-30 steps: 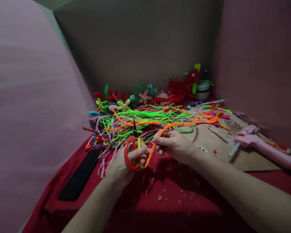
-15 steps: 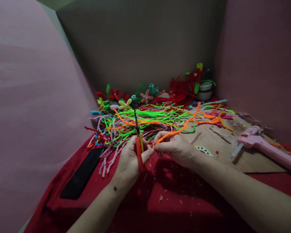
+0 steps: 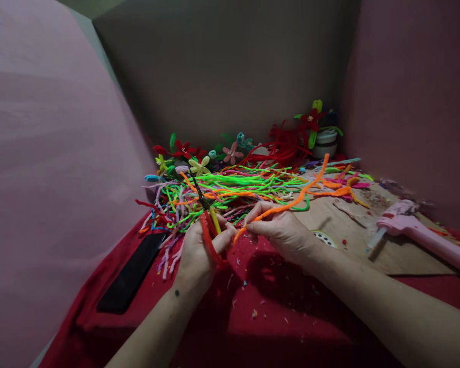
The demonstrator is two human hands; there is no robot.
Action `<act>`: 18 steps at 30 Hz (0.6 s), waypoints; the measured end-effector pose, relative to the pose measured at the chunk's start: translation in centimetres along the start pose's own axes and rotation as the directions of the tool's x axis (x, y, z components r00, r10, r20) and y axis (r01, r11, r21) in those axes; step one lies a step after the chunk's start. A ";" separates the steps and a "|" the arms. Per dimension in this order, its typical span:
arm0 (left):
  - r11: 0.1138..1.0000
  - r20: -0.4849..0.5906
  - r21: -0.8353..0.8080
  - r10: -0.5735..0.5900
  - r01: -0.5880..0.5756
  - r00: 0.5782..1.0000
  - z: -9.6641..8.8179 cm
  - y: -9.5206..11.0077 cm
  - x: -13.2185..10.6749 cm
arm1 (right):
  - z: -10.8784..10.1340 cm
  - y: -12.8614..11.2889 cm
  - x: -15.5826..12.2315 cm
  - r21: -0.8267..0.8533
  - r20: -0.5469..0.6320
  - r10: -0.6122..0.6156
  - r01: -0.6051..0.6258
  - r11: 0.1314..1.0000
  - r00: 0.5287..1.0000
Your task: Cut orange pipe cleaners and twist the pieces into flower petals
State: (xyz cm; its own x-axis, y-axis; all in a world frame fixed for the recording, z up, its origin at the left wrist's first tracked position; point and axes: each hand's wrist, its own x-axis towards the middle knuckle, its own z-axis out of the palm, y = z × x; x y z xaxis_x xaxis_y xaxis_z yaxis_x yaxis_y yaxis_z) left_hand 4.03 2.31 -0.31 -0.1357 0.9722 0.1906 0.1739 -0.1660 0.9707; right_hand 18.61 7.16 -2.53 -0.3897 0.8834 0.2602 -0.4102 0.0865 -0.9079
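Note:
My left hand [image 3: 199, 250] is closed around small scissors [image 3: 209, 225] with red and yellow handles; the dark blades point up and to the left over the pile. My right hand [image 3: 279, 230] pinches an orange pipe cleaner [image 3: 291, 202] near its lower end. The orange pipe cleaner rises to the right above the heap of neon green, orange and pink pipe cleaners [image 3: 237, 186]. Both hands hover over the red cloth [image 3: 253, 312], thumbs nearly touching.
Finished pipe-cleaner flowers [image 3: 199, 158] line the back wall, with a white pot of flowers [image 3: 324, 140] at the back right. A pink glue gun [image 3: 417, 232] lies on the brown board [image 3: 352, 225] at right. A black flat object [image 3: 132, 276] lies at left.
The scissors have turned in my left hand from handles showing flat to edge-on, with the blades tilting left. My right hand has lifted the orange pipe cleaner's far end higher.

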 end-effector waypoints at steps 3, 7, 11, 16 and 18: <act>0.997 0.060 0.080 -0.004 -0.001 0.998 -0.4 0.3 0.1 | -0.1 -0.1 0.0 -0.013 0.017 -0.014 0.014 1.000 1.000; 0.951 0.136 0.309 -0.033 -0.011 0.990 -1.7 1.0 -0.1 | -0.1 -0.3 -0.1 -0.047 0.040 -0.050 0.052 0.998 0.998; 0.763 0.314 0.628 -0.068 -0.153 0.947 -3.8 0.9 -1.0 | 0.0 -0.6 -0.1 -0.069 0.027 -0.038 0.040 0.997 0.999; 0.456 0.423 0.830 -0.139 -0.321 0.895 -6.0 0.0 -2.3 | -0.1 -0.5 -0.1 -0.062 0.061 -0.032 0.036 0.997 0.998; 0.391 0.446 0.847 -0.157 -0.359 0.881 -6.4 -0.3 -2.6 | -0.2 -0.3 -0.1 -0.033 0.081 -0.037 0.040 0.999 0.996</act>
State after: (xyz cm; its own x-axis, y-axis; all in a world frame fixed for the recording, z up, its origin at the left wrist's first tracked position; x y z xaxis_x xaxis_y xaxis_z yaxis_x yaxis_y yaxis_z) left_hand -1.90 -1.22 -0.13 0.2880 0.9563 -0.0502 0.9432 -0.2742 0.1875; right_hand 18.97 7.16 -2.36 -0.4398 0.8392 0.3199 -0.3980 0.1372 -0.9071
